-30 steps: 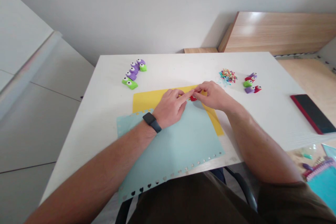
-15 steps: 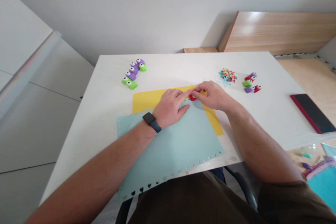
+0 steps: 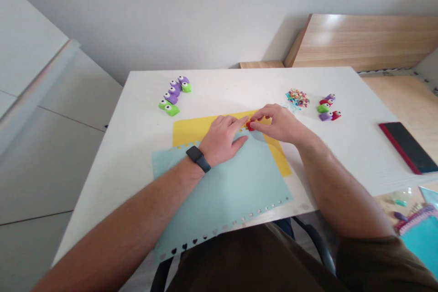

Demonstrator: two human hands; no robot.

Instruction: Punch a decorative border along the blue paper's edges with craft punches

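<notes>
My right hand [image 3: 277, 123] pinches a small red craft punch [image 3: 251, 126] at the top edge of the light blue paper [image 3: 232, 187]. My fingers partly cover the punch. Flat on the blue sheet lies my left hand [image 3: 224, 140], fingers stretched out, with its index fingertip close to the punch; whether it touches I cannot tell. Rows of small cut holes run along the paper's edges, heart-shaped ones among them at the bottom. A yellow sheet [image 3: 191, 131] is partly under the blue one.
Several purple and green punches with eye shapes [image 3: 171, 98] stand at the back left of the white table [image 3: 116, 146]. To the right are a pile of coloured paper bits [image 3: 297, 98], more punches [image 3: 325, 116] and a dark, red-edged flat object [image 3: 410, 147].
The red punch has turned or tilted slightly in my right fingers, and its white eye no longer shows. My left hand has stayed in place on the paper.
</notes>
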